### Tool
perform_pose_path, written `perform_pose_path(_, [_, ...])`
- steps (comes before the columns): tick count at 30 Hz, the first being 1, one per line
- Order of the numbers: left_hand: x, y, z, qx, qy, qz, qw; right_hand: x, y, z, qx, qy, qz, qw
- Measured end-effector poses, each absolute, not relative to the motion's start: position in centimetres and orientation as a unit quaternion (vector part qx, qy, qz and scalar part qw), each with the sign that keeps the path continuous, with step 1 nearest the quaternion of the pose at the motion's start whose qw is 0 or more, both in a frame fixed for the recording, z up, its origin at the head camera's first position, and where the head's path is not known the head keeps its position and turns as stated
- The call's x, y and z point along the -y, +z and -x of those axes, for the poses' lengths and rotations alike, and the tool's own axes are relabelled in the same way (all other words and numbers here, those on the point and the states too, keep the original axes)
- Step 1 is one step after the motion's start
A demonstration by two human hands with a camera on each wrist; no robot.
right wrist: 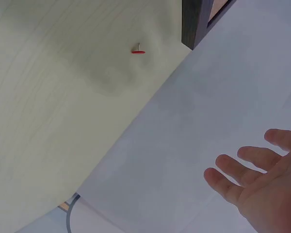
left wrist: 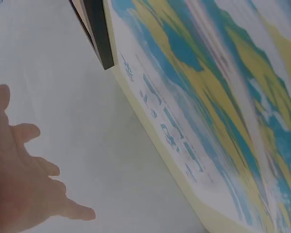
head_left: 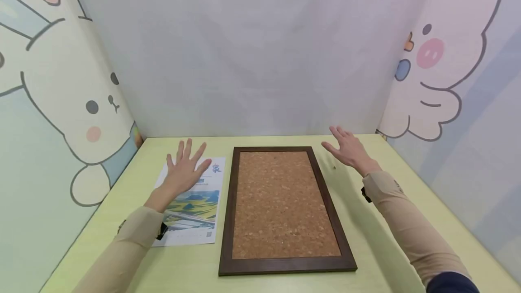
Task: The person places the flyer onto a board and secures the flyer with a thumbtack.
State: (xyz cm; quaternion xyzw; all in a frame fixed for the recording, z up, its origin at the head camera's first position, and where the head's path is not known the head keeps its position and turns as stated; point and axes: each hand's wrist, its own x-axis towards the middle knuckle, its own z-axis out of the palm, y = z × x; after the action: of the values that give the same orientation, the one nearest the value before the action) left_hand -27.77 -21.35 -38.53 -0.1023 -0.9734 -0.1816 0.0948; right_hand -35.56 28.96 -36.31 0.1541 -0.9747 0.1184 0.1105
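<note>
My left hand (head_left: 181,173) hovers with spread fingers over a printed poster (head_left: 191,216) showing a landscape of fields and hills; it holds nothing. To the poster's right lies a cork board (head_left: 285,202) in a dark brown wooden frame, flat on the table. On the far side of the board, my right hand (head_left: 352,150) is raised above the table with its fingers extended and nothing in its grasp. Below it a red thumbtack (right wrist: 138,50) rests on its head, pin pointing up, close to the board's right edge.
The pale yellow-green table (head_left: 183,270) ends at a grey-white back wall (head_left: 252,58). Side walls with a cartoon rabbit (head_left: 73,98) on the left and a cartoon pig-nosed figure (head_left: 452,26) on the right enclose the table.
</note>
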Motion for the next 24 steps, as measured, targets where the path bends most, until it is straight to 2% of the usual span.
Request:
perform_pose_path(6, [24.0,-37.7,26.0,0.968,-0.209,0.040,0.131,-29.5,-37.3,35.6,0.967,0.162,-0.158,0.121])
perform_pose_path(11, [26.4,-37.9,24.2,0.968,-0.225,-0.036,0.109,-29.7,-37.9,35.5,0.950,0.199,-0.176,0.166])
perform_pose_path(14, [28.0,-38.3,23.5,0.973,-0.214,-0.067,0.057,-30.0,-38.2,35.8,0.943,0.211,-0.184,0.177])
perform_pose_path(19, [29.9,-39.1,22.7,0.976,-0.185,-0.098,-0.066,-30.7,-38.8,36.4,0.940,0.230,-0.196,0.157])
perform_pose_path(24, [30.6,-40.3,22.7,0.969,-0.188,-0.113,-0.113,-31.4,-39.7,36.7,0.946,0.242,-0.192,0.099])
